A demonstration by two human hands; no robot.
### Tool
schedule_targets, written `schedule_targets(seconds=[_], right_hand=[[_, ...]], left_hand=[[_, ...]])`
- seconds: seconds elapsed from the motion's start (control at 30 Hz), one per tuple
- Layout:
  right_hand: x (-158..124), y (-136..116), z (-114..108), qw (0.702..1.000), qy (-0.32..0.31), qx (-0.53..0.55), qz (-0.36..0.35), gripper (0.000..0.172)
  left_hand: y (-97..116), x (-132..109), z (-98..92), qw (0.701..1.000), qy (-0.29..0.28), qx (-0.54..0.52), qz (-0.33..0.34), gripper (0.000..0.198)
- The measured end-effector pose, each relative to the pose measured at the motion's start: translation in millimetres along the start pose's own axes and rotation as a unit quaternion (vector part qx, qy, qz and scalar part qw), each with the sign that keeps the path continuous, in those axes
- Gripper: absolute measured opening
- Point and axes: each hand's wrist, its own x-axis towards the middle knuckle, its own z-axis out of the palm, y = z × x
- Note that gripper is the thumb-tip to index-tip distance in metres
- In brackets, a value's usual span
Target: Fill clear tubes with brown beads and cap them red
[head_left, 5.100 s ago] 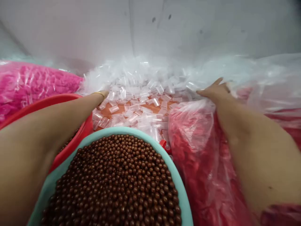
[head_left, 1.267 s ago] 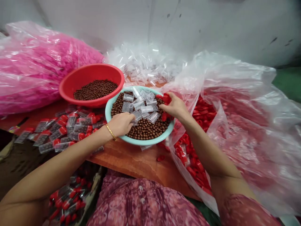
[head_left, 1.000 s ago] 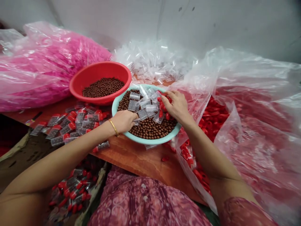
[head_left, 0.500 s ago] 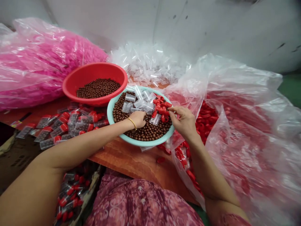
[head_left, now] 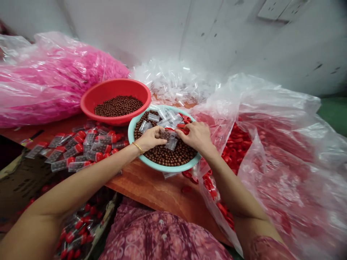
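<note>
Over the pale turquoise basin (head_left: 131,135), my left hand (head_left: 150,139) is closed around a small clear plastic container (head_left: 166,135) with brown balls in it. My right hand (head_left: 197,136) meets it from the right, fingers bent and pinched at a red cap (head_left: 170,129) along the container's upper edge. Whether the cap is fully seated cannot be made out. Under both hands, the basin holds loose brown balls (head_left: 170,157), several empty clear containers (head_left: 153,117) and a small pile of red caps (head_left: 185,118), partly hidden by my right hand.
A red basin (head_left: 86,103) of brown balls stands behind left. Filled, red-capped containers (head_left: 73,151) lie on the table (head_left: 146,184) at left; more are below in a box (head_left: 77,231). Bags of pink pieces (head_left: 81,68) and red caps (head_left: 235,144) flank a clear container heap (head_left: 179,79).
My left hand has risen from the balls with a filled container. My right hand has moved left from the cap pile to meet it. The view has shifted slightly.
</note>
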Motion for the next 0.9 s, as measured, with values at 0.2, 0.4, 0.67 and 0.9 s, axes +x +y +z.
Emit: schedule_targets(seconds=[0.2,0.4,0.67,0.9], right_hand=[[0.7,-3.9,6.6,0.998,-0.017,0.029,-0.057,0.029],[-8.1,4.4,-0.7,0.993,0.077,0.074,-0.054,0.028],[-23.6,-7.6,-18.3,0.976,0.136,0.108,-0.128,0.025],[-16.1,-25.5,-16.8,0.854,0.149,0.498,-0.017,0.016]], left_hand=[[3.6,-5.2,-8.1,0.996,-0.015,-0.066,-0.050,0.045],[9.9,-5.1,-7.7,0.994,-0.012,-0.075,-0.081,0.035],[5.6,-7.9,4.3,0.992,-0.033,-0.115,-0.035,0.036],[10.2,-18.3,12.3,0.994,-0.052,-0.089,-0.018,0.038]])
